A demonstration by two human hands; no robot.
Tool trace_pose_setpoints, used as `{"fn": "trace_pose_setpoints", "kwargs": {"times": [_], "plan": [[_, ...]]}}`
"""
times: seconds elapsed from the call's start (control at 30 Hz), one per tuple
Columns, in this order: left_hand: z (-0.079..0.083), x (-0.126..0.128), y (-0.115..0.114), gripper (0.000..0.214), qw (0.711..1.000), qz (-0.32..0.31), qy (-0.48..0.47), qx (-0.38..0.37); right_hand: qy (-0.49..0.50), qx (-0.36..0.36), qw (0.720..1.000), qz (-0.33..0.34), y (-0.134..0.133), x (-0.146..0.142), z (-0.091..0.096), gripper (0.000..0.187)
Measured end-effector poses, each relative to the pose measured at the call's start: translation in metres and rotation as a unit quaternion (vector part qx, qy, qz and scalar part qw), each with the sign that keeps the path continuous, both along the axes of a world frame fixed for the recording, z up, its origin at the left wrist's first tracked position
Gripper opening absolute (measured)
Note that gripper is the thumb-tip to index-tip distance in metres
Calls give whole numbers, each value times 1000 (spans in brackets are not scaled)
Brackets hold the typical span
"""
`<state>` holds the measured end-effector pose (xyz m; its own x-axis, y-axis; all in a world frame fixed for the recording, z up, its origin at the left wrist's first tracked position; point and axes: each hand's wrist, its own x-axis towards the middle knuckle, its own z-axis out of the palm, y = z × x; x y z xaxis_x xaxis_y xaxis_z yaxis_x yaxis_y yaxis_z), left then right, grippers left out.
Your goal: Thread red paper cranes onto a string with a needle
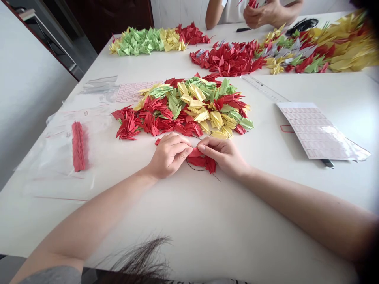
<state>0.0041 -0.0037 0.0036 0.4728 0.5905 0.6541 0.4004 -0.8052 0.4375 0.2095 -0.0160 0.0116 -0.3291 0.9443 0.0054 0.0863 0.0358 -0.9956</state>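
Between my two hands is a red folded paper piece (pixel 194 152), pinched at its upper edge. My left hand (pixel 170 154) grips its left end with thumb and forefinger, and my right hand (pixel 222 154) grips the right end. Just below, more red folded paper (pixel 210 165) lies on the table, partly hidden by my fingers. A thin dark string (pixel 195 169) curves under it and trails to the right. Right behind my hands spreads a heap of folded paper cranes (pixel 189 104) in red, yellow and green.
A clear plastic bag (pixel 53 157) holding a red stack (pixel 78 146) lies at left. Label sheets (pixel 314 130) rest on the right, near a ruler (pixel 265 87). More folded paper heaps (pixel 227 57) line the far side, where another person's hands (pixel 263 15) hold something red.
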Motion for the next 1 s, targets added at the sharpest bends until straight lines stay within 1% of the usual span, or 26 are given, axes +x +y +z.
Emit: {"fn": "trace_pose_setpoints", "kwargs": {"times": [0.1, 0.23, 0.37, 0.47, 0.53, 0.6, 0.67, 0.73, 0.87, 1.0], "plan": [[2, -1, -1, 37, 998, 35, -11, -50, -7, 13, 1000, 7, 0, 0, -2, 48], [3, -1, -1, 35, 993, 69, -44, -89, -8, 5, 1000, 9, -1, -1, -7, 48], [4, -1, 0, 32, 992, 54, -57, -98, -25, 9, 1000, 17, -1, -1, -9, 46], [3, -2, 0, 27, 993, 37, -35, -104, -3, 9, 1000, 2, 0, -1, -7, 44], [1, -2, -1, 21, 995, 30, 5, -94, 33, -3, 999, -24, 0, -2, -6, 43], [-3, -1, -3, 27, 995, 32, 61, -65, 73, -28, 996, -50, 1, -2, -5, 43], [-7, 0, -5, 35, 991, 51, 118, -34, 100, -56, 991, -62, 1, -2, -6, 42], [-9, 1, -5, 36, 984, 84, 158, -17, 116, -83, 988, -58, 1, -1, -5, 40], [-9, -3, -1, 30, 972, 132, 193, 15, 142, -116, 982, -52, 0, 1, -5, 40], [-7, -10, 5, 25, 963, 156, 214, 50, 147, -113, 981, -61, 1, 1, -6, 41]]}}
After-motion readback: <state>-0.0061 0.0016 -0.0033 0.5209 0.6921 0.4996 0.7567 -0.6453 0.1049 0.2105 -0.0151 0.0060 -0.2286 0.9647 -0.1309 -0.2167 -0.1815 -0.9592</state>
